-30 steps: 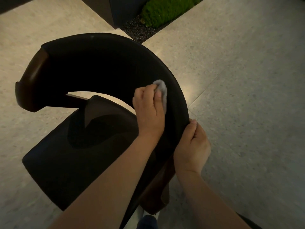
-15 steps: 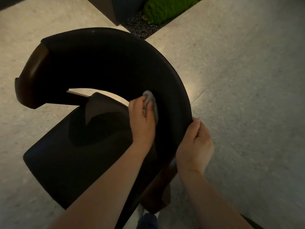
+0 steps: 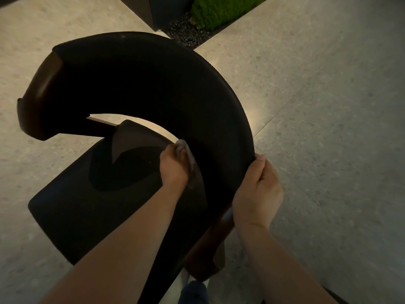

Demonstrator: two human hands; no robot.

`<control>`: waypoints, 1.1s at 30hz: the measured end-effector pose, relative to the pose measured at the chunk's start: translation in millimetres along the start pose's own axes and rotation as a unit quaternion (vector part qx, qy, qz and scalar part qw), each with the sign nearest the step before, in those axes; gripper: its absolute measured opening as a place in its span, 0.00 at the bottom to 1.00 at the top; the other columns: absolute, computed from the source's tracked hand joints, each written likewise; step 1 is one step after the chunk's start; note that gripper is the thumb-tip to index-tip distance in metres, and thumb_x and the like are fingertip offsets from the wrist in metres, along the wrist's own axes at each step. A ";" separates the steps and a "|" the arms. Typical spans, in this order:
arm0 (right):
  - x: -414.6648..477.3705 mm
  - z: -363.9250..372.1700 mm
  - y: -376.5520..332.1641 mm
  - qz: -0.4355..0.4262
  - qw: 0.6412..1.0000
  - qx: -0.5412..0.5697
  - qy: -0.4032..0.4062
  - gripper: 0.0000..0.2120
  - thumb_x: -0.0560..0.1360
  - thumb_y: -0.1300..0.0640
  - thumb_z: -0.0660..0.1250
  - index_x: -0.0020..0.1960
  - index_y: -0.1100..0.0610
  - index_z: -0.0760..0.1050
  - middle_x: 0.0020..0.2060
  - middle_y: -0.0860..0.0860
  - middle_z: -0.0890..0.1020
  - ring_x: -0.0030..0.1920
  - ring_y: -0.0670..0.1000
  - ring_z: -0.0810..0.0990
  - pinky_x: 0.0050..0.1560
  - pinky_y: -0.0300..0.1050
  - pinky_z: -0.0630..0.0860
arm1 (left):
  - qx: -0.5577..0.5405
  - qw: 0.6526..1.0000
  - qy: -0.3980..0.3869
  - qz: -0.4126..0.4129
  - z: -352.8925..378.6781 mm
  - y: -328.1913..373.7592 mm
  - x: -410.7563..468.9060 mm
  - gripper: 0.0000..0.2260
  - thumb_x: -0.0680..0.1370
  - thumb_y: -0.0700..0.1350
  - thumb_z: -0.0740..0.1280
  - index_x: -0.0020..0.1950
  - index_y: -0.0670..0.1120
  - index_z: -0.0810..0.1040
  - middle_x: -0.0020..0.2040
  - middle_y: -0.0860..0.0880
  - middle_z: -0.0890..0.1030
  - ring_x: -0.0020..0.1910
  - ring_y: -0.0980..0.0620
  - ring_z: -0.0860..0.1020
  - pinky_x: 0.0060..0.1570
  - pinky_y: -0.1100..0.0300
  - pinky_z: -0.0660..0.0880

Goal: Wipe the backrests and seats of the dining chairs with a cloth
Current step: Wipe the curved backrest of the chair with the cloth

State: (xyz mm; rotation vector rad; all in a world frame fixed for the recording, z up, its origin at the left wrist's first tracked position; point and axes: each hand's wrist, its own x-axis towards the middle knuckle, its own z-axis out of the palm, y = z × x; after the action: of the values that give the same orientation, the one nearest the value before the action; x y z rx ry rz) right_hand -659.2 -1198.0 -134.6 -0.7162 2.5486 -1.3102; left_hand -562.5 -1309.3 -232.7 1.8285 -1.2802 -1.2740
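Dining chair point(image 3: 135, 88), dark and low, stands on a pale speckled floor point(image 3: 328, 139) and fills the left and middle of the view, seen from above. At far left, bare floor runs along the chair's outer side to the picture's edge. Next comes a wooden arm end point(image 3: 37, 91), brown and rounded, where the curved backrest point(image 3: 219, 119) begins. From there the backrest sweeps in a wide arc up, across and down to the right. Under the arc lies the seat point(image 3: 72, 211), one corner pointing lower left, with a sliver of lit floor showing through the gap between seat and backrest. In the middle the left hand point(image 3: 174, 170) is clenched round a small grey cloth point(image 3: 185, 151). It presses the cloth against the backrest's inner face, at its lower edge just above the rear of the seat. To the right, the right hand point(image 3: 258, 191) grasps the backrest's outer rim, thumb on top and fingers curled on the outer side. Below that hand is a brown wooden part point(image 3: 208, 255) of the chair. Beyond the rim, open floor stretches to the right edge, crossed by a thin tile joint point(image 3: 282, 113). Past the top of the backrest lie a dark block point(image 3: 157, 9), a gravel strip point(image 3: 186, 31) and green moss point(image 3: 219, 14).
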 end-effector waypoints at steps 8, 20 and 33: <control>0.7 0.7 -0.3 -0.012 1.000 0.003 0.005 0.29 0.79 0.43 0.45 0.47 0.56 0.80 0.29 0.44 0.72 0.31 0.42 0.73 0.31 0.28 0.66 | 0.042 0.990 -0.041 0.131 4.4 -1.1 -10.6 0.14 0.80 0.52 0.63 0.66 0.55 0.70 0.61 0.53 0.72 0.55 0.58 0.75 0.45 0.68 0.71; 0.6 -1.9 -1.6 -0.006 1.000 -0.006 -0.011 0.25 0.78 0.42 0.45 0.40 0.51 0.76 0.28 0.45 0.71 0.30 0.44 0.71 0.28 0.32 0.64 | 0.033 0.995 -0.060 0.069 -19.5 13.6 -6.2 0.08 0.81 0.46 0.63 0.59 0.50 0.75 0.54 0.51 0.76 0.46 0.63 0.76 0.39 0.70 0.72; 47.2 7.9 -28.8 -0.008 0.994 -0.077 -0.083 0.24 0.83 0.46 0.49 0.30 0.49 0.66 0.24 0.47 0.69 0.25 0.43 0.70 0.23 0.34 0.60 | 0.031 0.963 -0.020 0.266 -25.2 109.5 -26.1 0.11 0.83 0.51 0.57 0.58 0.48 0.74 0.56 0.51 0.67 0.51 0.62 0.71 0.48 0.80 0.66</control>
State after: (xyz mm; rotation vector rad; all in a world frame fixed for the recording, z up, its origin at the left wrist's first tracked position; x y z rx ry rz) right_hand -687.5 -1241.3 -113.7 -0.8378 2.5333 -1.0198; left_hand -583.8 -1329.1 -121.1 1.3606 -1.7025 -0.9810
